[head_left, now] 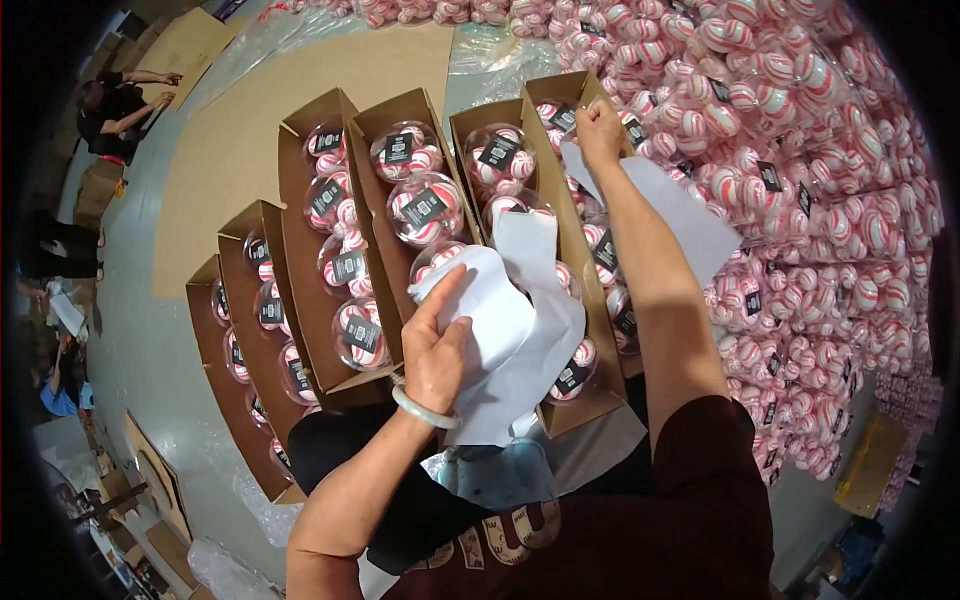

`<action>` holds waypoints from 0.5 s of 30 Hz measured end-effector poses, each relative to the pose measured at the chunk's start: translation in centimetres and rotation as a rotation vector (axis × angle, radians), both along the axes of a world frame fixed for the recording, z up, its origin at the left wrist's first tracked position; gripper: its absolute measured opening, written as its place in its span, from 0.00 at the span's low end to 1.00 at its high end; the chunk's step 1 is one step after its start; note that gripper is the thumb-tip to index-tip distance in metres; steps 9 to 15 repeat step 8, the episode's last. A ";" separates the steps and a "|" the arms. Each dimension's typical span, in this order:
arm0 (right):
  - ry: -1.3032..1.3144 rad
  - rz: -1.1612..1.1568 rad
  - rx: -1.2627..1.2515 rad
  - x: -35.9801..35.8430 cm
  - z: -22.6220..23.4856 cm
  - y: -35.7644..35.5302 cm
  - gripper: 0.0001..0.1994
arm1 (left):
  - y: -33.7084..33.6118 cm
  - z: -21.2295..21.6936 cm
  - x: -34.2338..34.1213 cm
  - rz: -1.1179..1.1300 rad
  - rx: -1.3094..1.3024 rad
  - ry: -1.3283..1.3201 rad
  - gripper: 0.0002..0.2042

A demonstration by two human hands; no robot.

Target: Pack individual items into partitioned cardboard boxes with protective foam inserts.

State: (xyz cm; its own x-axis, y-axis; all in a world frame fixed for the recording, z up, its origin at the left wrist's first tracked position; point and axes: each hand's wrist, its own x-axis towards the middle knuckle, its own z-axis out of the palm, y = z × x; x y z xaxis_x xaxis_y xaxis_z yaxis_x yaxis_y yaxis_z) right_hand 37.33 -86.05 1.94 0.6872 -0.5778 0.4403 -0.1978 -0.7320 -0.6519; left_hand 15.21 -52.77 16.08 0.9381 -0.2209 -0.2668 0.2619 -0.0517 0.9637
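Observation:
My left hand (435, 360), with a pale bangle at the wrist, grips a loose stack of white paper sheets (490, 310) between thumb and fingers. The sheets droop over the nearer part of two long open cardboard boxes (590, 415). Farther away, my right hand (602, 132) is closed at the edge of another white sheet (700, 225), which passes under my right forearm. This hand is above the far end of the rightmost box. Clear round containers (425, 208) of red-and-white striped balls, with black labels, line the boxes; the papers hide some.
More filled boxes (275, 310) stand to the left. A big heap of bagged striped balls (800, 220) covers the right side. Flat brown cardboard (240, 160) and clear plastic (500, 70) lie on the floor beyond. Another person (115, 120) works at the far left.

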 end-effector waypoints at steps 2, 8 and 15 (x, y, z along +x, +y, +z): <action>-0.035 -0.076 0.359 0.9 -3.4 -1.1 0.13 | -0.3 0.0 -0.3 0.022 -0.047 0.064 0.27; 0.048 0.202 0.455 1.7 -5.5 -3.6 0.19 | -0.4 1.5 0.1 0.076 -0.075 0.129 0.27; 0.048 0.202 0.455 1.7 -5.5 -3.6 0.19 | -0.4 1.5 0.1 0.076 -0.075 0.129 0.27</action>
